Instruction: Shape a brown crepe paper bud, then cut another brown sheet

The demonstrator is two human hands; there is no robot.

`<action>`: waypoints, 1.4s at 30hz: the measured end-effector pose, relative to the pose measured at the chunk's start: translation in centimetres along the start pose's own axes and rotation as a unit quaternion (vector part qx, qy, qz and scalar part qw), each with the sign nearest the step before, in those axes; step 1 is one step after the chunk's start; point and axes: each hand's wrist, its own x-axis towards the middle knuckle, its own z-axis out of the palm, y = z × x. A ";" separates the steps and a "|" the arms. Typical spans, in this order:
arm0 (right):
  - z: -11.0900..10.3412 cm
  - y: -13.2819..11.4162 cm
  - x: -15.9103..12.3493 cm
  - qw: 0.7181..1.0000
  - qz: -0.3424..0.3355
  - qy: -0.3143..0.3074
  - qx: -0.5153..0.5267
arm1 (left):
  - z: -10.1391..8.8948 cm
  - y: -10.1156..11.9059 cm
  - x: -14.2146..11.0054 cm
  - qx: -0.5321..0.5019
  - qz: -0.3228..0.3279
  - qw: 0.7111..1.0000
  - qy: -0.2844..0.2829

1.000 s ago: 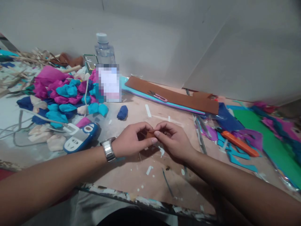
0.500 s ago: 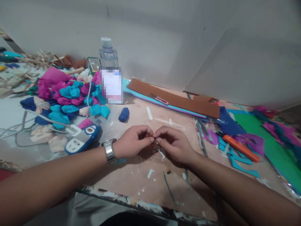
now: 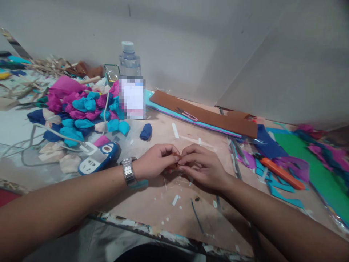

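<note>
Just above the middle of the table (image 3: 169,214), my two hands meet at the fingertips. My left hand (image 3: 159,160), with a metal watch at its wrist, pinches a small brown piece (image 3: 176,163) that looks like crepe paper. From the other side my right hand (image 3: 203,165) grips the same piece between thumb and fingers. Most of the piece is hidden by the fingers. A dark blue crumpled paper bundle (image 3: 145,131) lies beyond my left hand.
Pink, blue and cream paper bundles (image 3: 72,133) crowd the left beside a blue-white power strip (image 3: 99,158). Behind stand a bottle (image 3: 130,62) and a blurred phone screen (image 3: 132,96). Brown sheets (image 3: 201,111) with small pink-handled scissors lie at the back, an orange cutter (image 3: 282,173) at right.
My right fingers have shifted and spread a little on the brown piece, and more of it shows now. The whole view has slid slightly.
</note>
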 end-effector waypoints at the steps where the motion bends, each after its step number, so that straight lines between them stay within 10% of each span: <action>1: 0.0 0.0 -0.1 1.000 -0.002 -0.001 -0.005 | 0.0 0.0 0.0 0.005 -0.001 1.000 -0.001; 26: -0.1 0.1 0.2 0.996 0.024 0.082 0.004 | -0.2 -0.9 -0.2 0.138 0.216 0.966 0.037; 42: 0.0 0.4 0.0 0.995 -0.023 0.096 -0.009 | -0.1 -0.6 -0.5 0.102 0.171 0.978 0.054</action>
